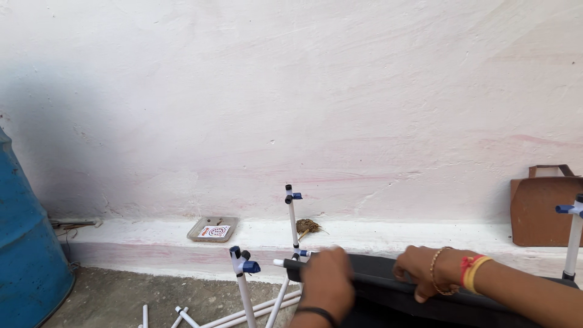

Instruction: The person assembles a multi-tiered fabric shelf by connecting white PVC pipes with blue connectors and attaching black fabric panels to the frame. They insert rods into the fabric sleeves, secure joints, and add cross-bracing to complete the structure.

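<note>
Black fabric panel (425, 285) low right, stretched on white rod frame (293, 222) | left hand (327, 282) closed over its near end, blurred | right hand (425, 270) pinching top edge | looks soft, light, limp; best held along the hemmed edge | lower part cut off; fingers mostly hidden

left hand (327, 280) is blurred, back toward the camera, fingers curled down, a dark band on the wrist. right hand (424, 270) lies knuckles-up with fingers bent, bangles and threads around its wrist, forearm entering from the right.
</note>
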